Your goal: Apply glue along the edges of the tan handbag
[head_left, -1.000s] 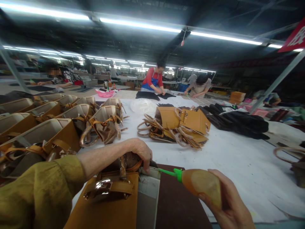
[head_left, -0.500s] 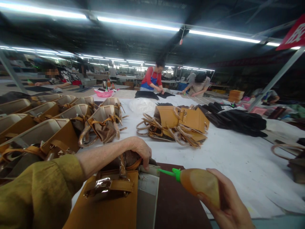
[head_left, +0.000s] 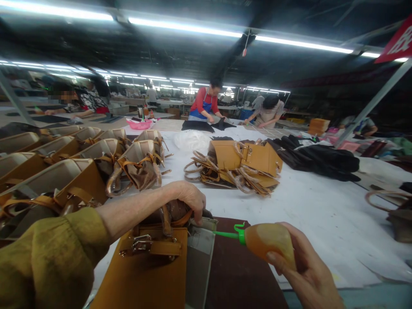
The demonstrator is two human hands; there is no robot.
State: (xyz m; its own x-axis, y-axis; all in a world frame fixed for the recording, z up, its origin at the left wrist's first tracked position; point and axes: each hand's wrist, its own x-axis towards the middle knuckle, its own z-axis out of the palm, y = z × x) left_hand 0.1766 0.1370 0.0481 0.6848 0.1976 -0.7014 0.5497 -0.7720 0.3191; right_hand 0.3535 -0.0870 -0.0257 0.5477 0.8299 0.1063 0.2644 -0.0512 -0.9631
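A tan leather handbag (head_left: 144,274) lies flat in front of me on a dark brown mat (head_left: 238,270). My left hand (head_left: 189,199) presses down on the bag's top edge beside its wrapped handle and buckle strap (head_left: 154,246), fingers curled over the grey lining flap (head_left: 201,253). My right hand (head_left: 309,274) grips an orange glue bottle (head_left: 268,242) with a green nozzle. The nozzle tip points at the lining edge just below my left fingers.
Rows of upright tan bags (head_left: 58,171) fill the left side of the white table (head_left: 322,214). A pile of flat tan bag parts (head_left: 241,165) and black material (head_left: 322,161) lie further back. Several other people work at tables behind. A pink basin (head_left: 140,124) stands far off.
The view has dipped slightly and the glue bottle has shifted a little up and left toward the bag's edge. My left hand stays on the bag.
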